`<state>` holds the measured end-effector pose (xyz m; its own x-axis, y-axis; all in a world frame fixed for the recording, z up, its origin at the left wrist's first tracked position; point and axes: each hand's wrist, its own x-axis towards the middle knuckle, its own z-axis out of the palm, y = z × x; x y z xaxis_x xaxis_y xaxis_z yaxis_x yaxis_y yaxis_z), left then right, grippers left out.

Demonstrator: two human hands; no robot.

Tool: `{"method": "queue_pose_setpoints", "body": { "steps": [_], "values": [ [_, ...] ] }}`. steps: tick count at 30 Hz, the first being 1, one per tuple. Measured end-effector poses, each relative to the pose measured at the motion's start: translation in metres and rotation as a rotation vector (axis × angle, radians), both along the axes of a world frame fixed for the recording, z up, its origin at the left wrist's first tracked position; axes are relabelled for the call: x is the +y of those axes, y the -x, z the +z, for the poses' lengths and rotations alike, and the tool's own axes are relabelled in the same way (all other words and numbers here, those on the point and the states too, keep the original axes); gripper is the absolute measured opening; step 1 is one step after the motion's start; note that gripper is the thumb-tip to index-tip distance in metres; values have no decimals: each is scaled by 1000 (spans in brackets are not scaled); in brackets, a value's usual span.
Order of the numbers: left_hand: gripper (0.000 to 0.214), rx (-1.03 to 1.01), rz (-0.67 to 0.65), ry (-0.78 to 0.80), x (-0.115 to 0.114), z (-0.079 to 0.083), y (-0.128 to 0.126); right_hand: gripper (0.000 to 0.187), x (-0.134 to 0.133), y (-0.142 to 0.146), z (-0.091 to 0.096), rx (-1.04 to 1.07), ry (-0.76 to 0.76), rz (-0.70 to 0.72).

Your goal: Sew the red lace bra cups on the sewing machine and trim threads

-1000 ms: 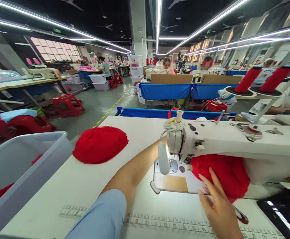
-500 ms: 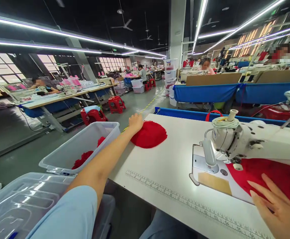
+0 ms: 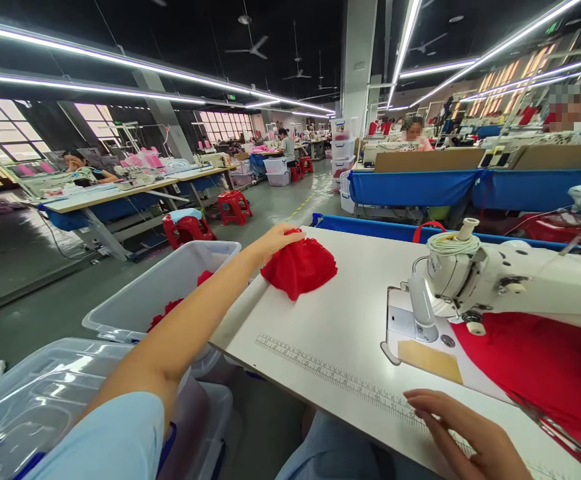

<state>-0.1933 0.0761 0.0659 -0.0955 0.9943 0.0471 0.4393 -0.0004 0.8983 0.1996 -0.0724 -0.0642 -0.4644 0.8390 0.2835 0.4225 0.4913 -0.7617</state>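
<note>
At the table's far left corner, my left hand (image 3: 276, 241) grips the edge of a red fabric piece (image 3: 303, 267), which is bunched up and partly lifted off the white tabletop (image 3: 340, 327). My right hand (image 3: 463, 427) hovers over the printed ruler (image 3: 340, 377) near the front edge, its fingers stretched out and holding nothing. A larger red cloth (image 3: 525, 360) lies beneath the arm of the white sewing machine (image 3: 500, 273), to the right of the needle area. The needle itself is hidden behind the machine's head.
An open clear plastic bin (image 3: 140, 293) with red fabric inside stands left of the table, under my left forearm. A lidded clear bin (image 3: 35, 393) is nearer to me. Red stools (image 3: 234, 207) and other workstations stand beyond, with people seated there.
My left hand has gathered up the red piece, which lay flat before and is now creased. My right hand has left the larger red cloth and moved left toward the table's front edge.
</note>
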Motion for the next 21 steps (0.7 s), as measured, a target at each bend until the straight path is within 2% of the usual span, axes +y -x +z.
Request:
{"method": "queue_pose_setpoints", "body": {
  "steps": [4, 5, 7, 8, 10, 12, 13, 15, 16, 18, 21],
  "values": [
    [41, -180, -129, 43, -25, 23, -14, 26, 5, 39, 12, 93, 57, 110],
    [44, -245, -158, 68, -31, 26, -19, 26, 8, 47, 13, 132, 84, 110],
    [47, -356, -241, 142, -44, 27, -31, 27, 14, 62, 13, 258, 156, 20],
    [47, -388, -295, 183, -50, 25, -38, 31, 17, 69, 13, 343, 203, -56],
    [45, -409, -401, 267, -64, 14, -54, 53, 20, 80, 13, 533, 312, -154],
    [46, -414, -458, 308, -76, -1, -71, 72, 20, 87, 15, 724, 498, -91],
    [47, -407, -474, 315, -82, -9, -80, 73, 19, 89, 17, 801, 616, -24],
    [49, -393, -470, 311, -92, -23, -94, 59, 15, 89, 22, 909, 817, 68],
    [49, -395, -466, 313, -95, -30, -100, 50, 14, 88, 24, 946, 868, 62],
    [49, -424, -475, 353, -101, -40, -108, 35, 12, 85, 28, 1009, 852, -47],
    [48, -457, -550, 531, -106, -50, -116, 31, 13, 76, 31, 1063, 717, -254]
  ]
}}
